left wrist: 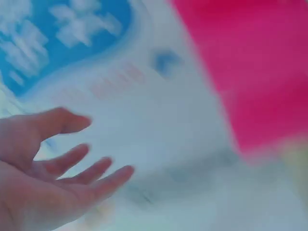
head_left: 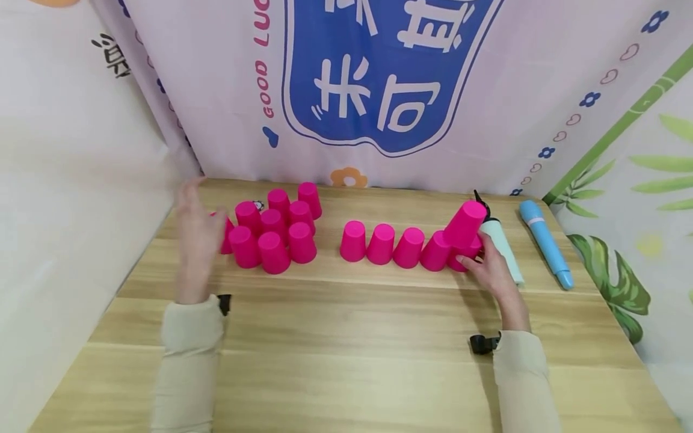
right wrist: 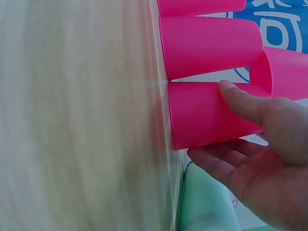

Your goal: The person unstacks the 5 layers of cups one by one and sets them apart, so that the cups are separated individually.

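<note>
Upside-down pink cups stand in a row on the table, and my right hand (head_left: 489, 270) holds the rightmost one (right wrist: 211, 115) between thumb and fingers. Another pink cup (head_left: 464, 224) sits on top of the two right-end cups, leaning slightly in the head view. My left hand (head_left: 197, 240), blurred, is raised beside the left cluster of pink cups (head_left: 273, 252). It partly covers the leftmost cup (head_left: 226, 234) in the head view. In the left wrist view, its loosely bent fingers (left wrist: 110, 185) hold nothing, and a large blurred pink cup (left wrist: 260, 72) is off to the right.
A pale green bottle-like object (head_left: 503, 249) with a black top lies just right of the right hand. Farther right is a blue cylindrical object (head_left: 545, 243). A printed curtain (head_left: 216, 108) hangs behind the wooden table (head_left: 346, 349).
</note>
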Available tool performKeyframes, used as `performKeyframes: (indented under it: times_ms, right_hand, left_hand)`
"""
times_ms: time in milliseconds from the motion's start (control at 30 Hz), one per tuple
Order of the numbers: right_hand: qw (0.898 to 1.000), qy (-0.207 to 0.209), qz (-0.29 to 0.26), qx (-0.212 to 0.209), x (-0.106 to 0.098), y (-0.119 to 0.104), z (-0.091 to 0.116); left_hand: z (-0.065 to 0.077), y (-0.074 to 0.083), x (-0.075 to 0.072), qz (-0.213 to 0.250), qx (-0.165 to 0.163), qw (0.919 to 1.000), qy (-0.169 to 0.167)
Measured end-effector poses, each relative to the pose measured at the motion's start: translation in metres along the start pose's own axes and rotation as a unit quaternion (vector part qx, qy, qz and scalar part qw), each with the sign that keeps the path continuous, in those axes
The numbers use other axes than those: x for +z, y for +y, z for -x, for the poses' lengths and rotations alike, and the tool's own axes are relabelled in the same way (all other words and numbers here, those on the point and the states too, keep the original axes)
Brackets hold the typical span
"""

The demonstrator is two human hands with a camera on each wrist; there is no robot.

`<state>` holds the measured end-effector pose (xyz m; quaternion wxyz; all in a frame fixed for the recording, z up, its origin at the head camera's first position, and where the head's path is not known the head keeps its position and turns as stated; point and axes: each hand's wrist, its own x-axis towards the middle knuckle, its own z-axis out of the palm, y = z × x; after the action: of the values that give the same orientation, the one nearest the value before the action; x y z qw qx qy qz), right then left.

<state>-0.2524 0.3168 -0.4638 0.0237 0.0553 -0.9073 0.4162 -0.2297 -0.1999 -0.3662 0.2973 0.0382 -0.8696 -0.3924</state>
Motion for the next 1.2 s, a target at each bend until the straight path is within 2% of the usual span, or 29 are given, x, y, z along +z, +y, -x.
performKeyframes:
  times_ms: [33,100,167,233,300,367,433,500,633,800,1033,1200]
  right_hand:
    - [1.0,0.001,0.002,-0.003,-0.001,-0.001,-0.001]
    - [1.0,0.002,0.004,-0.003,-0.002,-0.002,-0.002]
    - [1.0,0.001,0.003,-0.002,-0.001,-0.002,-0.001]
    - [1.0,0.001,0.001,0.002,0.001,-0.001,0.0]
    - [1.0,0.001,-0.002,0.007,0.002,0.0,0.001]
    - [1.0,-0.001,-0.004,0.009,0.004,0.002,0.002]
    - [1.0,-0.002,-0.006,0.008,0.005,0.002,0.002]
    - [1.0,-0.003,-0.007,0.004,0.006,0.003,0.002]
    - [1.0,0.003,-0.007,-0.006,0.004,0.002,0.0]
    - [1.0,0.004,-0.012,-0.007,0.001,0.0,-0.002]
    - [1.0,-0.001,-0.011,-0.008,0.003,0.001,-0.001]
    - [1.0,0.007,-0.011,-0.006,0.001,0.002,-0.002]
  left_hand:
    - [0.005,0.017,0.007,0.019,0.042,0.9988,0.017]
    - [0.015,0.05,0.029,0.058,0.117,0.9913,0.018]
    - [0.025,0.079,0.056,0.102,0.175,0.9792,-0.017]
    - [0.034,0.106,0.088,0.13,0.2,0.968,-0.077]
    - [0.042,0.13,0.122,0.157,0.207,0.9546,-0.146]
    - [0.05,0.151,0.153,0.175,0.188,0.9413,-0.219]
    - [0.057,0.168,0.18,0.18,0.158,0.9317,-0.273]
    - [0.062,0.181,0.202,0.178,0.135,0.9247,-0.308]
    - [0.067,0.199,0.232,0.152,0.12,0.9212,-0.338]
    - [0.07,0.211,0.255,0.134,0.118,0.9221,-0.343]
    - [0.076,0.213,0.271,0.104,0.115,0.9347,-0.319]
    - [0.076,0.214,0.278,0.097,0.11,0.9367,-0.318]
